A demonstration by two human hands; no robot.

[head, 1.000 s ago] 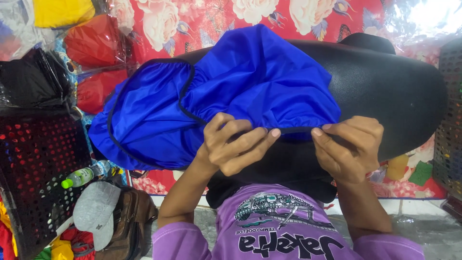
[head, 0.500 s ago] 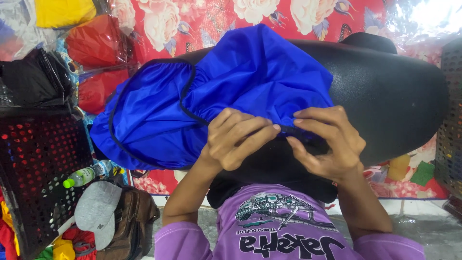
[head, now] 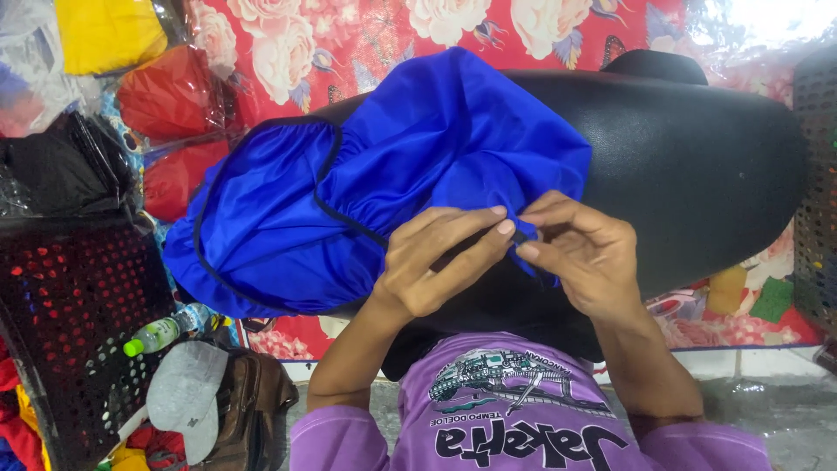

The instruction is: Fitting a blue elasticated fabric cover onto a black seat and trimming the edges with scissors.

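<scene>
Head view, looking down at a long black padded seat [head: 697, 157] lying across a red floral sheet [head: 366, 39]. A bright blue fabric cover [head: 436, 148] with a dark elastic hem is draped over the left part of the seat; the right part is bare black, so by the look of it well under half is covered. At the far left the cover hangs loose and open, its gathered rim showing, not pulled snug. The near hem is bunched at the seat's front edge. Left hand [head: 436, 262] curls its fingers over that hem; right hand [head: 584, 253] pinches the same hem just beside it, fingertips of both almost touching. Left of the person stand a dark perforated crate [head: 70, 296], a brown bag [head: 253, 410], a grey cap [head: 183, 392] and a green-capped bottle [head: 161, 331]
</scene>
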